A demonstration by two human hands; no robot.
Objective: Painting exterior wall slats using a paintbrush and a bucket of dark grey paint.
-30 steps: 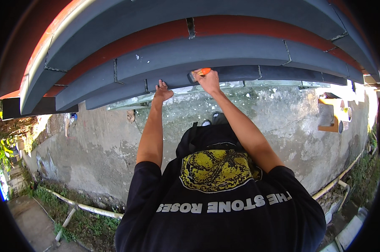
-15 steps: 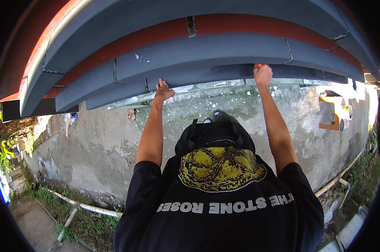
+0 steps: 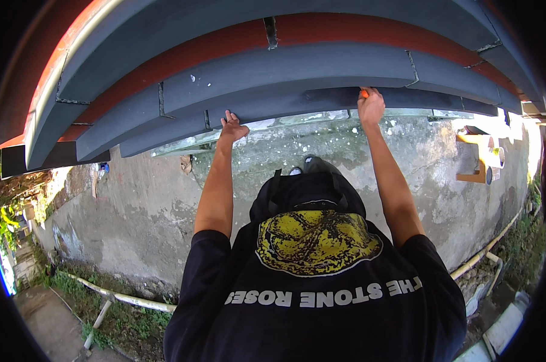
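Observation:
My right hand (image 3: 371, 108) is closed around a small orange-handled tool (image 3: 364, 93) at the underside of the long grey boards. Only a bit of orange shows; its working end is hidden. A darker, wet-looking band runs along the lowest grey board (image 3: 291, 104) to the left of this hand. My left hand (image 3: 232, 128) is open, its fingers stretched up against the lower edge of that same board, with nothing held in it. Both arms reach forward and apart.
More grey boards (image 3: 225, 78) with dark joints and red strips between them curve overhead. Below lies worn concrete (image 3: 146, 211) spotted with white. A yellowish wooden frame (image 3: 483, 161) stands at right. Pale pipes (image 3: 134, 298) run along the grassy edge behind me.
My right hand has shifted slightly left and turned, so more of the orange handle shows. The left hand stays at the board, its fingers a little more bent.

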